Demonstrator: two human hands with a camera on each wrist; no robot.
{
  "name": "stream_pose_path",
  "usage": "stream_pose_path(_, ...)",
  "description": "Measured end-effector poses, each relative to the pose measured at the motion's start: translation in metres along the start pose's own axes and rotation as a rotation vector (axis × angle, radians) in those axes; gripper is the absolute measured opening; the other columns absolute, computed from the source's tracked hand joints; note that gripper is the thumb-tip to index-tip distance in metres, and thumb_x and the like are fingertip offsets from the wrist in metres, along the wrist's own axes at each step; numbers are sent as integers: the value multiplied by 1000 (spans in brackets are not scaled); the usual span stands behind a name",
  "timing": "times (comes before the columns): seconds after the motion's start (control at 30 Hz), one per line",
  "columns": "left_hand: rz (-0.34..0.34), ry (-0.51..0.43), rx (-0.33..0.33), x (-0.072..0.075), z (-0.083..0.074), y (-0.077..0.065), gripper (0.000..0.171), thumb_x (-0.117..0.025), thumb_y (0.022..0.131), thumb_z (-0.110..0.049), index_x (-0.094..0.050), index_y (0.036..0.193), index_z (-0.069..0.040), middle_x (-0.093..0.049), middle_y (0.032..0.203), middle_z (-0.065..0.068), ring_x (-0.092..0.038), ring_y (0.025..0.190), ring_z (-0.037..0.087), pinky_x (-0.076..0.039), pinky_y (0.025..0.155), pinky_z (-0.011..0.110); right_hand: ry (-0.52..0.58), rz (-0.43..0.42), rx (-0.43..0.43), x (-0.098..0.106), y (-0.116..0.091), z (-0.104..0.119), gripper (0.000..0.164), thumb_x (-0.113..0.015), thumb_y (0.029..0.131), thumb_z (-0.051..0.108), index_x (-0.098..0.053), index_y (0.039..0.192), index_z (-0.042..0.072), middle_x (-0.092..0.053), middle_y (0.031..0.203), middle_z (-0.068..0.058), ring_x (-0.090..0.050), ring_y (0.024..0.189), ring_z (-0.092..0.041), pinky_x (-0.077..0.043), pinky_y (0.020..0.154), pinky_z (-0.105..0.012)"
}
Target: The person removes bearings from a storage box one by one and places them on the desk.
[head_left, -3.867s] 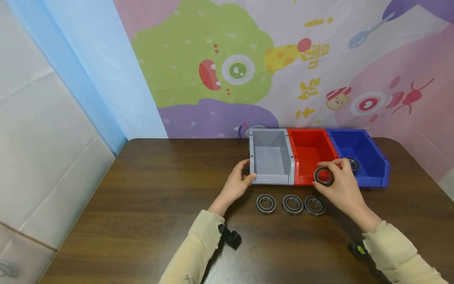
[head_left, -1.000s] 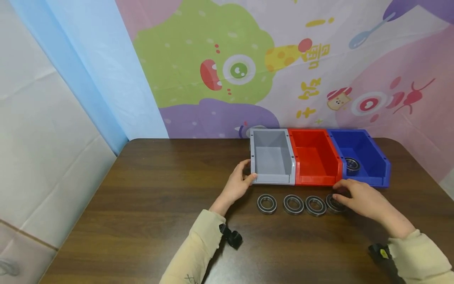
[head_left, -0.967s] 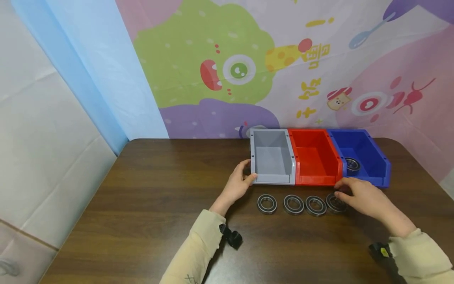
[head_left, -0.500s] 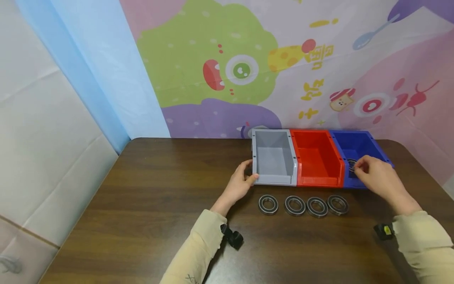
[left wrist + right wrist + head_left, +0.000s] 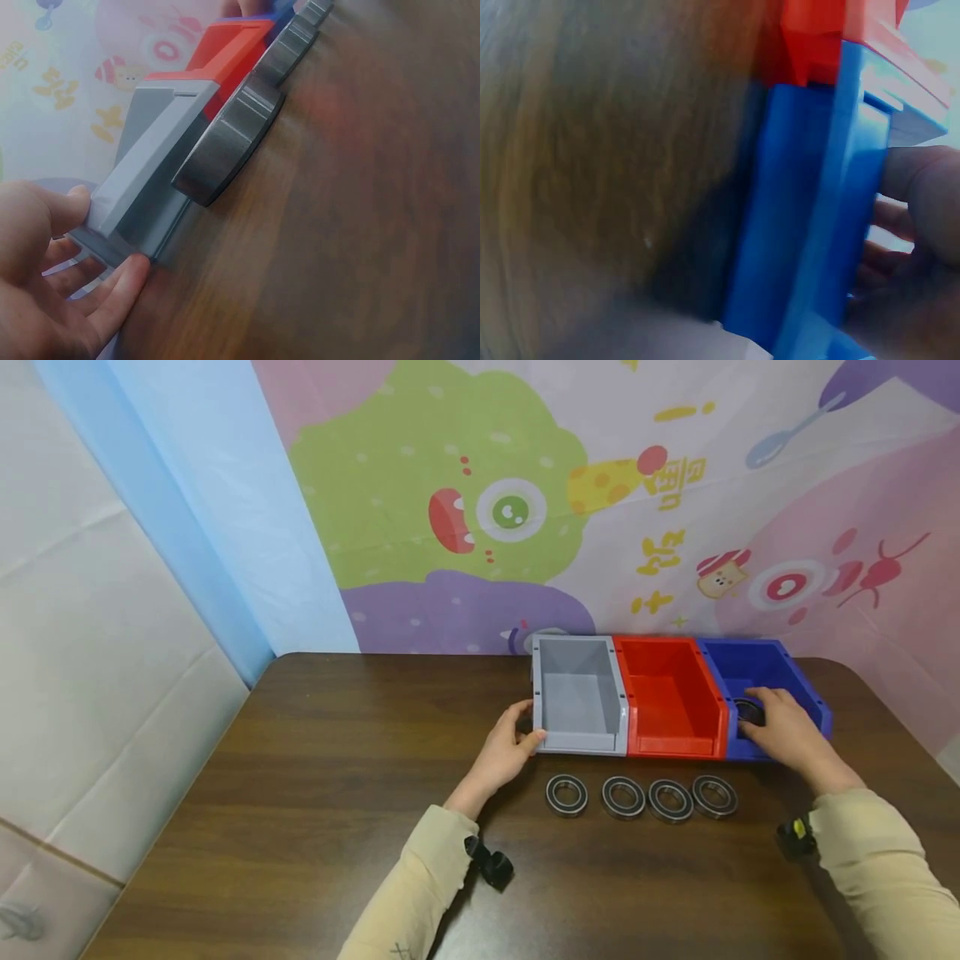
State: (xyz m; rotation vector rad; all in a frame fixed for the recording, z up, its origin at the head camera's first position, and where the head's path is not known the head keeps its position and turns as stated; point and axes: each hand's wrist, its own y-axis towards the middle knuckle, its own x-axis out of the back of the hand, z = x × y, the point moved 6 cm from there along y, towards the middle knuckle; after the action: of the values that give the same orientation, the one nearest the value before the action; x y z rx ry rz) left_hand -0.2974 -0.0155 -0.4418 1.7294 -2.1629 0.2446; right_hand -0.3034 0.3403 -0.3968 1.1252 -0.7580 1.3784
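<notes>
My left hand [image 5: 501, 756] grips the front left corner of the grey bin [image 5: 581, 742]. In the left wrist view, the thumb lies on its front lip and fingers reach around the side and underneath. My right hand [image 5: 795, 735] reaches into the blue bin [image 5: 821, 714], thumb and fingers around a ball bearing [image 5: 750, 712] there. The right wrist view shows the hand [image 5: 930, 217] behind the blue front wall [image 5: 810, 217]; that bearing is hidden. Several more bearings lie flat in a row before the bins, the leftmost bearing [image 5: 551, 796] apart from the rightmost bearing [image 5: 697, 797].
The red bin [image 5: 675, 747] stands between the grey and blue bins, side by side at the table's back edge. Behind them hangs a printed cloth [image 5: 450, 443]. The brown wooden table [image 5: 337, 777] extends left and forward of the bins.
My right hand has put a bearing down at the row's right end, let go, and moved into the blue bin to a bearing there. The left hand keeps its hold.
</notes>
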Motion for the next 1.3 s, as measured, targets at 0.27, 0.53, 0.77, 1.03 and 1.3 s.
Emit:
stream_pose_path(0.27,-1,0,4,0,1,0,51,-56,91,-18,-37,136,-8,-43,131,16,-54,73,13,-45,60,22,25,17,53,-10,8,-2,54,-56,75,2,-39,123,-16,-38,117,-41,-35,109,-53,-28,90,-62)
stream_pose_path(0.53,-6,2,-7,0,0,1,51,-57,91,-18,-36,136,-6,-44,129,17,-54,73,14,-45,59,22,30,91,26,-12,12,-1,58,-53,75,3,-35,128,-15,-38,121,-40,-34,113,-54,-27,94,-62)
stream_pose_path(0.77,-7,5,0,0,1,1,50,-57,90,-17,-37,135,-7,-45,129,16,-55,74,13,-47,61,22,-3,141,1,-16,15,-5,57,-52,76,4,-35,127,-15,-40,118,-41,-37,110,-53,-29,93,-62)
stream_pose_path(1.03,-4,3,1,1,1,1,51,-57,90,-17,-36,136,-7,-43,131,17,-55,72,13,-46,60,22,-4,140,-31,-16,17,-5,58,-51,71,1,-37,126,-15,-41,116,-41,-38,108,-53,-30,91,-62)
stream_pose_path(1.3,-10,0,-12,0,0,1,50,-57,90,-16,-37,135,-6,-45,128,15,-53,70,11,-46,59,21,-14,155,-89,-15,15,-4,55,-49,73,2,-38,124,-15,-40,114,-42,-38,105,-55,-32,89,-63)
